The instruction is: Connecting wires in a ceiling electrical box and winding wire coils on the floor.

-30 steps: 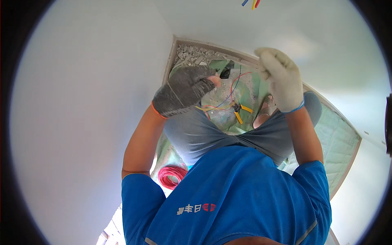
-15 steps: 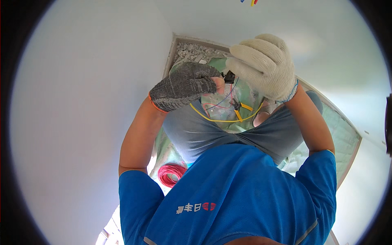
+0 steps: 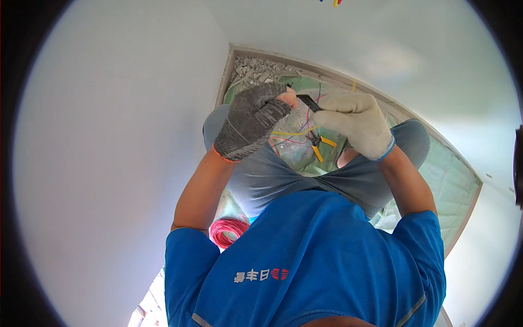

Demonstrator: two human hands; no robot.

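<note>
My left hand [image 3: 251, 117], in a dark grey glove with bare fingertips, pinches one end of a black strip [image 3: 306, 100], perhaps tape. My right hand [image 3: 351, 122], in a cream knit glove, closes on the strip's other end. Below them lie thin red and blue wires and a yellow wire [image 3: 289, 133]; where their ends are is partly hidden by the gloves. Wire pliers [image 3: 318, 150] with yellow handles lie between my bent legs.
Grey rubble [image 3: 256, 71] lies in the corner on a green sheet [image 3: 447, 196]. A red wire coil [image 3: 227, 231] is behind my left leg. White walls [image 3: 109, 136] rise close around me, and cut wire ends [image 3: 336, 3] show at the top.
My right hand moved left, then down a little, fingers folding in. The black strip now shows stretched between my hands. The yellow wire's loop has shifted up.
</note>
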